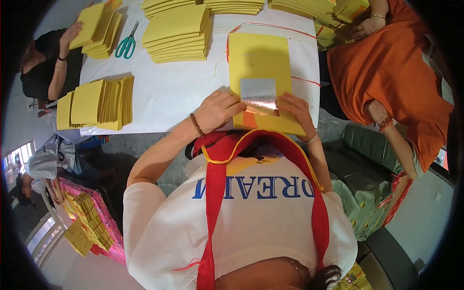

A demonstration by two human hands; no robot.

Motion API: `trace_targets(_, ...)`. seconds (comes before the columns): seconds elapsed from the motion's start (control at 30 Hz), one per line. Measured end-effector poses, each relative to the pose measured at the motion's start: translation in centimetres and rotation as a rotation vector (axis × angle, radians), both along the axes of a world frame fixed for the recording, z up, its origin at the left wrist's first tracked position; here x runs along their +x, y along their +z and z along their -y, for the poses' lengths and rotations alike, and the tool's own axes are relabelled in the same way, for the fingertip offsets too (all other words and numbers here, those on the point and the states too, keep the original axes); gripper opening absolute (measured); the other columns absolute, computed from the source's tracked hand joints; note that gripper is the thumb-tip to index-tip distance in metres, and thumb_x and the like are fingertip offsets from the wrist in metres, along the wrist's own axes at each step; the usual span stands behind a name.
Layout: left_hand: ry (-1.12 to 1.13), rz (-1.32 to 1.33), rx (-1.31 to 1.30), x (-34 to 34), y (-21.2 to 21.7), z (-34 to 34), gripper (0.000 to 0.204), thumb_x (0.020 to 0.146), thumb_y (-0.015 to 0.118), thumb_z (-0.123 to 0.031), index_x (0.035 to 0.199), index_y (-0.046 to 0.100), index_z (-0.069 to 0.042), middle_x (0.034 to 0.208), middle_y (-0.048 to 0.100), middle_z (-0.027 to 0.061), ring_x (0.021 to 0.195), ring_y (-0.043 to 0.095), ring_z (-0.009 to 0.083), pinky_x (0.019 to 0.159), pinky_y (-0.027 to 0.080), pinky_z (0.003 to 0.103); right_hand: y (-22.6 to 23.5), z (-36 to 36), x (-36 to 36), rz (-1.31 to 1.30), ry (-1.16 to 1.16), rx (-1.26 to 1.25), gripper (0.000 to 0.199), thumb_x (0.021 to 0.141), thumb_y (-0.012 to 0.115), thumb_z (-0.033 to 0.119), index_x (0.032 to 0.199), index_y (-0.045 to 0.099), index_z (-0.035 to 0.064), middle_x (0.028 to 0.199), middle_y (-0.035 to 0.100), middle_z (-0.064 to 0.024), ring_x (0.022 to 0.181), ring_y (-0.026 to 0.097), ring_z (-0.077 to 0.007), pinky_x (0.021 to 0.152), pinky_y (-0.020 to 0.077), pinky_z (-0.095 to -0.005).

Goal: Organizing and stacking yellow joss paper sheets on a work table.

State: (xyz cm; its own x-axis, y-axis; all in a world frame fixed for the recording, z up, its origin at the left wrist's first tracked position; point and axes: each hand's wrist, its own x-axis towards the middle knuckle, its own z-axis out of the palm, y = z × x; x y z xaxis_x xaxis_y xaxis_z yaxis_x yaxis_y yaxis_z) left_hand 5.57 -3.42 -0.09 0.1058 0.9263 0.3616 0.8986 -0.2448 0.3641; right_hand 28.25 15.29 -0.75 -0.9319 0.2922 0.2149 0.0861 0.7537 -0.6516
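Observation:
In front of me at the table's near edge lies a stack of yellow paper [261,50], long and flat. On it rests a shiny silver foil sheet [258,88], its near edge curled and glinting. My left hand [220,111] has its fingers closed at the foil's near left corner. At the opposite corner, my right hand [296,111] has its fingers closed on the foil's edge, its palm over the yellow paper. An orange strip [249,120] shows just below the foil. A red string [275,24] loops around behind the yellow paper. My fingertips are partly hidden.
Folded yellow paper stacks stand at the back [176,36] and left [101,104] of the white-covered table [179,92]. Green-handled scissors [126,46] lie between stacks. A person at the left holds yellow paper [89,24]; another in orange [382,72] stands right.

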Motion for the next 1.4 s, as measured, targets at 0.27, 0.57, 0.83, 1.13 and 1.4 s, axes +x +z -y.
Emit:
trace_targets(0.27,0.494,0.736,-0.28,0.1,-1.3,-2.6,0.022,0.087,0.055,-0.023,0.086,0.056,-0.001,0.059,0.051,0.0133,0.054,0.051,0.0274,0.051,0.04,0.037,-1.2,0.2,-2.6,-0.107,-0.374,-0.833,0.035,0.082,0.06,0.01,0.115,0.052,0.003,0.101,0.062,-0.0074,0.083,0.057,-0.0089,0.069,0.0449,-0.0232)
trace_targets(0.57,0.63,1.132,-0.377,-0.2,-2.4,-3.5,0.022,0.085,0.057,-0.022,0.093,0.052,-0.002,0.051,0.048,0.0055,0.046,0.042,0.014,0.046,0.035,0.03,-1.8,-0.3,-4.0,-0.053,-0.571,-0.602,0.035,0.078,0.067,0.017,0.109,0.058,0.0042,0.072,0.052,0.0031,0.059,0.04,-0.0041,0.051,0.0342,-0.02)
trace_targets(0.83,0.651,1.077,-0.403,-0.1,-1.9,-3.6,0.036,0.084,0.057,-0.02,0.112,0.04,-0.004,0.051,0.049,0.0027,0.046,0.045,0.0122,0.046,0.035,0.03,-2.7,-0.2,-4.7,-0.035,-0.672,-0.494,0.031,0.074,0.069,0.022,0.099,0.062,0.0064,0.06,0.044,0.0017,0.054,0.039,-0.0071,0.05,0.0333,-0.0235)
trace_targets(1.13,0.743,1.069,-0.337,-0.5,-0.8,-3.4,0.041,0.08,0.061,-0.016,0.115,0.043,-0.004,0.063,0.056,0.0059,0.057,0.054,0.0175,0.053,0.04,0.033,-2.4,0.1,-5.0,0.0,-0.731,-0.397,0.03,0.072,0.07,0.023,0.098,0.062,0.0084,0.062,0.05,-0.0037,0.055,0.046,-0.0142,0.053,0.0384,-0.029)
trace_targets(1.4,0.178,0.04,0.081,2.7,0.1,-6.2,0.05,0.076,0.064,-0.025,0.121,0.049,-0.01,0.123,0.048,0.0122,0.113,0.043,0.0306,0.091,0.035,0.043,-2.1,0.4,-5.4,0.006,-0.749,-0.358,0.03,0.073,0.069,0.023,0.097,0.062,0.0077,0.071,0.063,-0.0096,0.058,0.056,-0.0194,0.055,0.0426,-0.0298)
